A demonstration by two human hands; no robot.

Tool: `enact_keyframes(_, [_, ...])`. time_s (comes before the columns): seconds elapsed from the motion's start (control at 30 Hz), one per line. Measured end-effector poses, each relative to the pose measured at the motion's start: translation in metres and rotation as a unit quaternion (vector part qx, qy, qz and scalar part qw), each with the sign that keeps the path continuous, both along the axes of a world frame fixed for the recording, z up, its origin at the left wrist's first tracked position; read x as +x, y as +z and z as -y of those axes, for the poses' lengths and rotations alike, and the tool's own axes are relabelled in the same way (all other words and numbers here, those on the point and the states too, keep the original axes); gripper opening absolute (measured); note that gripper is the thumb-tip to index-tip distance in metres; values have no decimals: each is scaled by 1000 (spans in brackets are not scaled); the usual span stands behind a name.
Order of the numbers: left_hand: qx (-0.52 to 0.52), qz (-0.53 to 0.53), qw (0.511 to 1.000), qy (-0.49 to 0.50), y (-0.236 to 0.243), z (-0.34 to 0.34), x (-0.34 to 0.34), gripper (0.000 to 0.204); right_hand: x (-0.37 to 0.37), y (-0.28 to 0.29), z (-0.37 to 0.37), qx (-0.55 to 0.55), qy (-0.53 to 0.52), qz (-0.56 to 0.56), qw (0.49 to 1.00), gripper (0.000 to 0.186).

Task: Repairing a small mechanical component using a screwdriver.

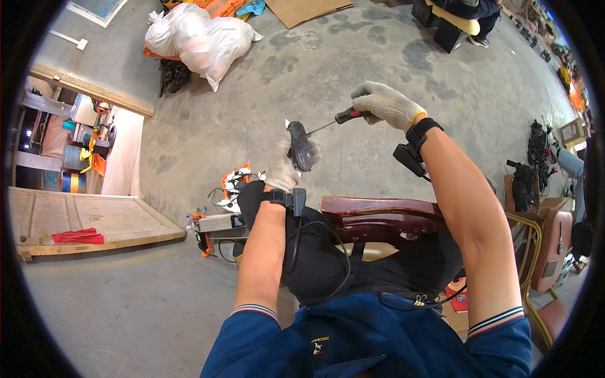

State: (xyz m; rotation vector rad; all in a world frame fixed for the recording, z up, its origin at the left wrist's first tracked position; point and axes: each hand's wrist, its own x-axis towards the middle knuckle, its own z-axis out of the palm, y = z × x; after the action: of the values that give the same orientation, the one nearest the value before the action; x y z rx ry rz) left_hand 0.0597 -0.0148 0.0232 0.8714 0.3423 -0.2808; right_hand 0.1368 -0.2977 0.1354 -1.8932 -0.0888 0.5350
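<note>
My left hand (282, 169), in a pale knit glove, is closed around a dark, glossy, oval plastic part (301, 148), which I hold tilted nearly on end in front of my left knee. White bits stick out at its upper tip. My right hand (389, 106), gloved too, grips the black and red handle of a screwdriver (349, 115). Its thin metal shaft points left and down, and the tip meets the upper right edge of the dark part. Whether the tip sits in a screw is too small to tell. The left palm is hidden behind the part.
A dark red wooden chair back (384, 217) stands before my lap. Left of my knee are wires and orange and white pieces (236, 183). White sacks (201, 41) lie on the far floor. A wooden door (94, 220) stands at left; a gold-framed chair (548, 252) at right.
</note>
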Motion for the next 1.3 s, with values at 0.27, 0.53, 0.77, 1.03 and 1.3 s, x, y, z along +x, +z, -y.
enact_keyframes(0.27, [-13,17,1000,-8,0,-1,-1,51,-3,14,-3,-36,-1,-67,997,35])
enact_keyframes(0.53, [-14,7,1000,-8,-4,-1,0,52,-3,5,-1,-10,5,-24,1000,31])
enact_keyframes(0.77, [-31,-1,1000,-3,-2,-2,-1,52,-5,15,-5,-20,-10,-35,999,34])
enact_keyframes(1.03, [-18,21,1000,-13,-4,-3,-2,54,-1,3,0,-1,-4,-36,999,35])
enact_keyframes(1.3, [-20,20,1000,-13,-6,-3,-2,55,-3,10,-2,-15,-5,-44,999,31])
